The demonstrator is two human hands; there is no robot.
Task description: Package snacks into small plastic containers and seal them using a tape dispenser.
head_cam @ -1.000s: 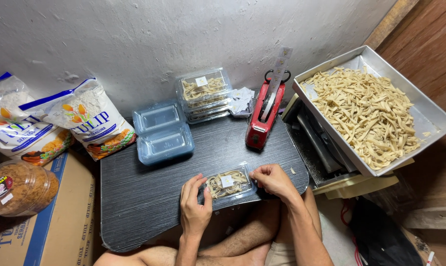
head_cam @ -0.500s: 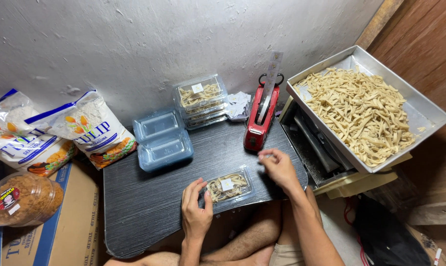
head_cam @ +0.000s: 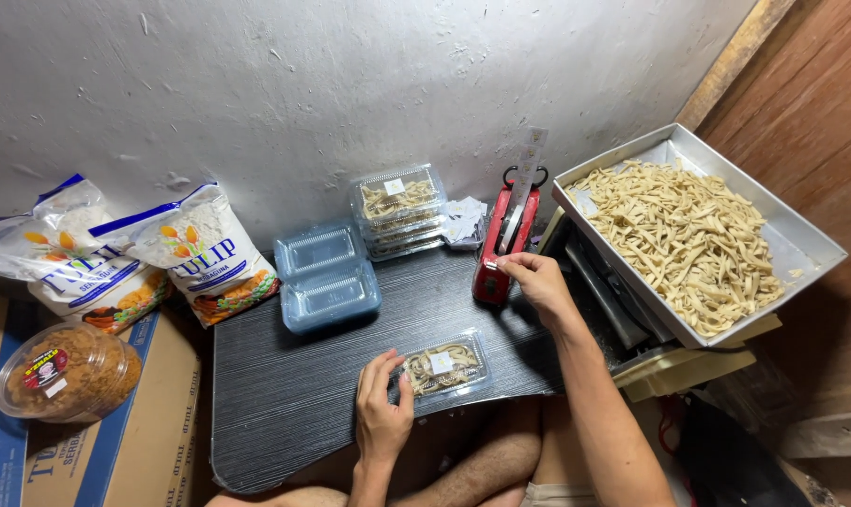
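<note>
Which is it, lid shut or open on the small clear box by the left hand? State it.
Shut. The small clear box lies flat with its lid down over the strips inside, a label on top; the left hand steadies its edge.

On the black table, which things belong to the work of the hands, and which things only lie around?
In hand:
- left hand steadies the filled clear box
- right hand touches the red tape dispenser

Lying about:
- stack of filled boxes
- empty clear boxes
- tray of pale strips
- flour bags
- jar
</note>
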